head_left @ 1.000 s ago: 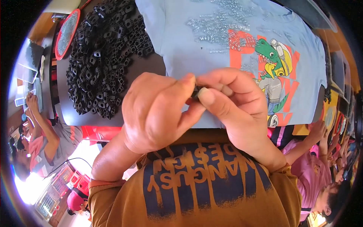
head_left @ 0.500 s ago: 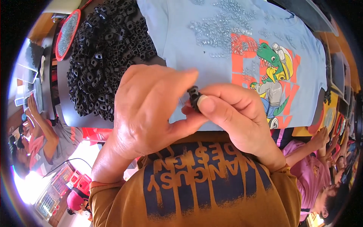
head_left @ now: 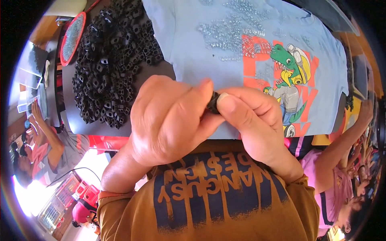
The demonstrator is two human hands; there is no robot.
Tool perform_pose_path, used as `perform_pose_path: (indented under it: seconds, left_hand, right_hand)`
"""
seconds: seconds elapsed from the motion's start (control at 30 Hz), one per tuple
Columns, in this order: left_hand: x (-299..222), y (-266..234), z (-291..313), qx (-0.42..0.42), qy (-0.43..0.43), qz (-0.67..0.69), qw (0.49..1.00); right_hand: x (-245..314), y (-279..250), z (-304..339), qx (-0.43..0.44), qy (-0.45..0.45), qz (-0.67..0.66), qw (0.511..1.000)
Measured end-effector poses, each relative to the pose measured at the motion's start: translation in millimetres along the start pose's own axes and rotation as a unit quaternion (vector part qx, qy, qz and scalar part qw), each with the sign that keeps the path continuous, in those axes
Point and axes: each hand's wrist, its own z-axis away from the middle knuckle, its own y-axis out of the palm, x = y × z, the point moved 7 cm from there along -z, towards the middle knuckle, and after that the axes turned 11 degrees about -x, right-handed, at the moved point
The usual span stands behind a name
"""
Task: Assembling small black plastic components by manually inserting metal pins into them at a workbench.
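A small black plastic part point(head_left: 213, 103) sits between my two hands over the near edge of the table. The thumb and fingers of my right hand point(head_left: 253, 114) pinch it from the right. My left hand point(head_left: 167, 118) closes on its left side, forefinger and thumb pressed against it; its other fingers are hidden behind the back of the hand. Most of the part is covered by my fingertips. Beyond my hands lies a light blue T-shirt point(head_left: 189, 40) with a dinosaur print, and small metal springs point(head_left: 231, 34) are scattered across it.
A large heap of black plastic parts point(head_left: 108, 68) covers the table point(head_left: 72, 104) at the left. Beside it stands a red-rimmed dish point(head_left: 83, 20) of small metal pieces. Other people sit at both sides, one in a pink shirt point(head_left: 313, 168) at the right.
My left hand has come in to the right, its forefinger now against the black part, which is more covered than before. The co-worker's arm at the right has reached farther forward.
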Motion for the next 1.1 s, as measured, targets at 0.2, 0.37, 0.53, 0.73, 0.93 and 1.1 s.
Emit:
perform_pose_path:
  seconds: [0.2, 0.37, 0.53, 0.73, 0.93, 1.1]
  left_hand:
    - [33.3, -3.3, -13.8, 0.105, -0.151, 0.083, 0.979]
    - [83.1, -9.7, -13.5, 0.117, -0.345, 0.083, 0.928]
    - [120.2, -7.3, -10.8, 0.094, -0.544, 0.234, 0.8]
    - [148.5, 12.2, -83.0, 0.072, -0.444, 0.212, 0.868]
    - [202.0, 53.6, -127.4, 0.067, -0.407, 0.24, 0.879]
    - [172.7, 35.5, -109.9, 0.072, -0.459, 0.194, 0.864]
  right_hand:
    - [3.7, -3.9, 2.0, 0.0, -0.071, 0.123, 0.99]
    - [1.2, -2.4, 4.6, 0.025, -0.08, 0.163, 0.983]
    - [2.7, 0.0, 7.3, 0.047, -0.063, 0.183, 0.98]
    - [3.7, -1.9, 6.9, 0.045, -0.072, 0.205, 0.975]
    - [1.5, 0.3, 8.9, 0.036, -0.082, 0.196, 0.976]
    - [2.3, -4.4, 4.0, 0.033, -0.086, 0.198, 0.976]
